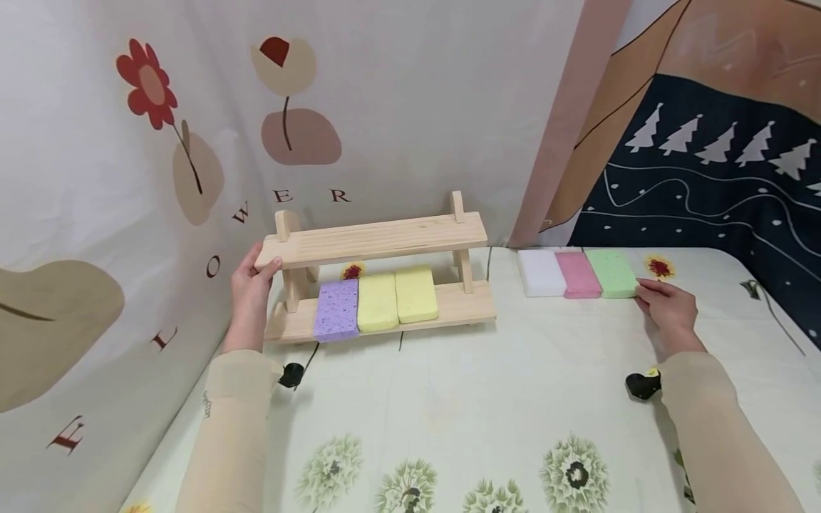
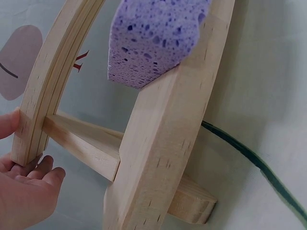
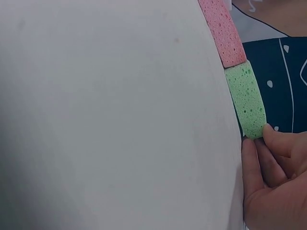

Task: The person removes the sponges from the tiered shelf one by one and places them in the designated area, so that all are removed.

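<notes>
My left hand [image 1: 250, 296] grips the left end of the upper board of a two-tier wooden shelf [image 1: 378, 239], thumb on top and fingers underneath. On the lower board, a purple sponge [image 1: 336, 310] and two yellow sponges [image 1: 377, 303] lie side by side, the purple one leftmost and jutting over the front edge. To the right of the shelf, a white sponge [image 1: 540, 273], a pink sponge [image 1: 579, 275] and a green sponge [image 1: 609, 272] lie in a row on the cloth. My right hand [image 1: 670, 310] pinches the green sponge at its right end between thumb and fingers.
A pale cloth with printed flowers [image 1: 576, 472] covers the table. Behind the shelf hangs a white curtain [image 1: 410, 85] with flower prints and letters. A dark curtain with white trees [image 1: 705, 178] closes off the right side.
</notes>
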Tool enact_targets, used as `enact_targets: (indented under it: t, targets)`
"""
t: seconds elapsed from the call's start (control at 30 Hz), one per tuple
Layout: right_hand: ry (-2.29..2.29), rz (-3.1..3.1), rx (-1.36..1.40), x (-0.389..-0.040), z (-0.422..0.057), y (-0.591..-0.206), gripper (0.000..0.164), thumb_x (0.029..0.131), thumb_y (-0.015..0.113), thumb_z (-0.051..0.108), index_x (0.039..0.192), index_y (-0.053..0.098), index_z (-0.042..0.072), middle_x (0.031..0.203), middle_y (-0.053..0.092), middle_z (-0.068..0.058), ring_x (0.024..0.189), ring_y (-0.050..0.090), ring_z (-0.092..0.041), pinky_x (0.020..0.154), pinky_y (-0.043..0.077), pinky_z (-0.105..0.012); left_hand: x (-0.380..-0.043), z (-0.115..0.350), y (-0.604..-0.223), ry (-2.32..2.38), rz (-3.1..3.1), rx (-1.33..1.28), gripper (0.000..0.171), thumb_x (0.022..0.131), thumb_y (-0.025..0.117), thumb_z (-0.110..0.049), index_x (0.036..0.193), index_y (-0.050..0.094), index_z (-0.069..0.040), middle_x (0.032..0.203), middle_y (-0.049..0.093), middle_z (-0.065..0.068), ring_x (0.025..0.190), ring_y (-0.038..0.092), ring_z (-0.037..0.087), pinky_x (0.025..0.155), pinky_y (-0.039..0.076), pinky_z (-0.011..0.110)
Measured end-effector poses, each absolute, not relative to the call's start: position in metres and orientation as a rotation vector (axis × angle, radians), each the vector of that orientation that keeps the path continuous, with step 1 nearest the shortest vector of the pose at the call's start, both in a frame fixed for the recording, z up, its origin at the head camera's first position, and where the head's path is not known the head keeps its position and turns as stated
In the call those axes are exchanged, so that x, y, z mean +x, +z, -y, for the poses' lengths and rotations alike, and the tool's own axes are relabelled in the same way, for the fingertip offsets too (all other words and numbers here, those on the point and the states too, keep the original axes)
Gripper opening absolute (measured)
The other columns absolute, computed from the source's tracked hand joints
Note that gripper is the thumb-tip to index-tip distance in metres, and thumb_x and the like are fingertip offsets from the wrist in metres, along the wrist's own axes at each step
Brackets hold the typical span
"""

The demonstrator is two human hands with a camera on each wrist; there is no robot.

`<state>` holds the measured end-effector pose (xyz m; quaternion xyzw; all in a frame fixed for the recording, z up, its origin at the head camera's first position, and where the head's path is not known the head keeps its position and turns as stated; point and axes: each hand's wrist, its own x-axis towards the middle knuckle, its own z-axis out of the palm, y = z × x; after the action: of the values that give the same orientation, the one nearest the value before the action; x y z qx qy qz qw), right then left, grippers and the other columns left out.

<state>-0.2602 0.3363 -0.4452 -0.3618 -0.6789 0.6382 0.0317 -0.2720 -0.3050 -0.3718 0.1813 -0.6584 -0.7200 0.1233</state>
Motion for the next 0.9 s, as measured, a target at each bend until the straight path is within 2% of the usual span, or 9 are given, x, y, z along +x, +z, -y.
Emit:
enact_targets:
  t: [0.1,0.17,0.33,0.43,0.57,0.63,0.77,0.9]
  targets:
    - [1.97,2.091,-1.102,-0.2597,-0.3356,-0.4442,0.045,0.099,0.06,0.013,0.144,0.053,0.017,0.087,0.055,0.021,0.09,0.059,0.008,0.058,0.052,-0.003,-0.2726,0.3052,-0.3722,-2.1,1.914,0.531,0.063,0.1,0.059,-0.015,0.156,0.033,-0.023,0.165,0.027,0.0,0.15,0.03,0.011,0.126,0.022,0.026]
    - [1.978,2.081,-1.099,-0.259,-0.3352,-0.4435,0.041,0.099,0.06,0.013,0.139,0.059,0.021,0.084,0.056,0.022,0.084,0.059,0.009,0.059,0.052,-0.004,-0.2725,0.3052,-0.3716,-2.116,1.901,0.532,0.063,0.1,0.059,-0.014,0.156,0.033,-0.023,0.165,0.027,0.0,0.15,0.03,0.011,0.126,0.021,0.026]
    - [1.965,2.1,-1.09,-0.2566,-0.3329,-0.441,0.038,0.098,0.061,0.013,0.135,0.062,0.023,0.078,0.054,0.022,0.083,0.059,0.01,0.06,0.052,-0.003,-0.2702,0.3032,-0.3671,-2.125,1.911,0.538,0.063,0.101,0.058,-0.013,0.157,0.032,-0.022,0.166,0.025,0.0,0.151,0.029,0.011,0.126,0.02,0.026]
    - [1.948,2.116,-1.099,-0.2564,-0.3313,-0.4392,0.045,0.097,0.062,0.012,0.142,0.055,0.014,0.074,0.054,0.022,0.087,0.061,0.008,0.059,0.052,-0.004,-0.27,0.3029,-0.3675,-2.111,1.927,0.532,0.063,0.101,0.058,-0.014,0.157,0.031,-0.022,0.166,0.025,0.0,0.151,0.028,0.01,0.126,0.021,0.025]
    - [1.935,2.132,-1.131,-0.258,-0.331,-0.4376,0.047,0.097,0.062,0.011,0.144,0.051,0.01,0.066,0.053,0.023,0.09,0.062,0.007,0.057,0.052,-0.004,-0.2712,0.3041,-0.3697,-2.104,1.93,0.518,0.063,0.101,0.058,-0.015,0.157,0.031,-0.022,0.166,0.025,-0.001,0.151,0.028,0.01,0.126,0.021,0.024]
    - [1.933,2.151,-1.139,-0.2581,-0.3313,-0.4367,0.046,0.098,0.061,0.013,0.143,0.052,0.013,0.067,0.053,0.023,0.093,0.062,0.006,0.057,0.052,-0.005,-0.2717,0.3044,-0.3699,-2.112,1.918,0.52,0.063,0.101,0.058,-0.014,0.157,0.032,-0.022,0.166,0.025,0.0,0.151,0.028,0.01,0.126,0.02,0.025]
    - [2.032,2.106,-1.114,-0.2555,-0.3347,-0.4359,0.045,0.097,0.064,0.014,0.141,0.055,0.02,0.077,0.056,0.021,0.088,0.062,0.008,0.062,0.054,-0.006,-0.272,0.3047,-0.3698,-2.113,1.91,0.529,0.062,0.101,0.058,-0.014,0.157,0.032,-0.023,0.166,0.026,-0.001,0.151,0.029,0.01,0.126,0.02,0.026]
    - [2.149,2.091,-1.027,-0.2508,-0.3405,-0.4362,0.054,0.095,0.067,0.016,0.146,0.049,0.018,0.087,0.057,0.019,0.077,0.061,0.01,0.069,0.056,-0.008,-0.2718,0.3043,-0.3698,-2.108,1.914,0.532,0.062,0.101,0.058,-0.014,0.156,0.033,-0.024,0.166,0.026,-0.001,0.151,0.029,0.01,0.127,0.02,0.026]
